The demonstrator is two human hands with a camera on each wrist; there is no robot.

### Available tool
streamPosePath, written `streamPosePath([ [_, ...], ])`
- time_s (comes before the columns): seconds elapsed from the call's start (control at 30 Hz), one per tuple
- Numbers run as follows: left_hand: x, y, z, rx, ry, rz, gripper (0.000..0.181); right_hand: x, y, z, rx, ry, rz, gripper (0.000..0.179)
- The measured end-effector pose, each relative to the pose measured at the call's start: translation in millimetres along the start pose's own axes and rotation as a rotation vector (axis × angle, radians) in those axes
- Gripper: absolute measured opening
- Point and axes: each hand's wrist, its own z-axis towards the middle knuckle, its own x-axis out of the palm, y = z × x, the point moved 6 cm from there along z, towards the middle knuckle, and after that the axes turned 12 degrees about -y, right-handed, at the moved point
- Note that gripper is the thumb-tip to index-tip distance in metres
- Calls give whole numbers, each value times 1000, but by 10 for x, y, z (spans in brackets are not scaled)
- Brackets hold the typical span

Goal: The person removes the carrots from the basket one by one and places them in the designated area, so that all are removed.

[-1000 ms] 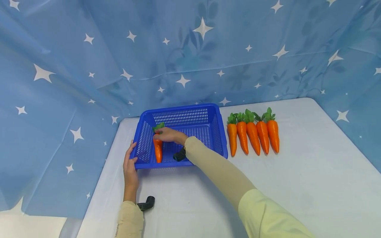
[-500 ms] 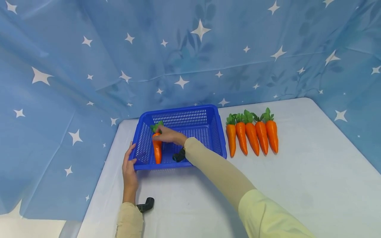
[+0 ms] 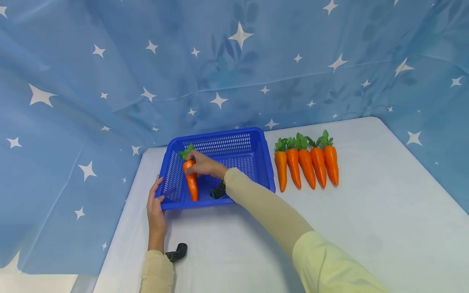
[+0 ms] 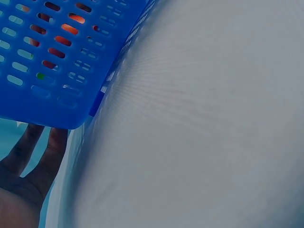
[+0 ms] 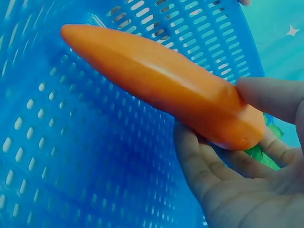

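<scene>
An orange carrot with green leaves (image 3: 192,187) is inside the blue plastic basket (image 3: 220,205), at its left side. My right hand (image 3: 203,163) grips its thick leafy end. In the right wrist view the thumb lies on one side of the carrot (image 5: 156,76) and the fingers curl under the other, its tapered tip pointing away from the hand (image 5: 251,185). My left hand (image 3: 155,211) rests against the basket's front left corner. The left wrist view shows straight, spread fingers (image 4: 50,156) touching the basket (image 4: 57,107); orange shows through its slots.
Several carrots (image 3: 307,169) lie side by side on the white table (image 3: 366,211), right of the basket, leaves toward the back. A blue curtain with white stars (image 3: 234,69) hangs behind and to the left of the table.
The carrot in my right hand has tilted, its leafy end shifting left within the basket while its tip stays near the front wall. My left hand stays at the basket's corner.
</scene>
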Motion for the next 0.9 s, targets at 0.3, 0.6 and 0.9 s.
streamPosePath([
  [0.3,-16,0,-1,-17,6,-4,65,-129,74,-68,-23,-45,-21,51],
  [0.6,-32,-20,-43,-21,-6,-31,63,-309,150,-190,-26,-74,64,57],
  [0.9,-10,-22,-26,-23,0,-47,63,-721,222,-347,-28,-141,139,61],
])
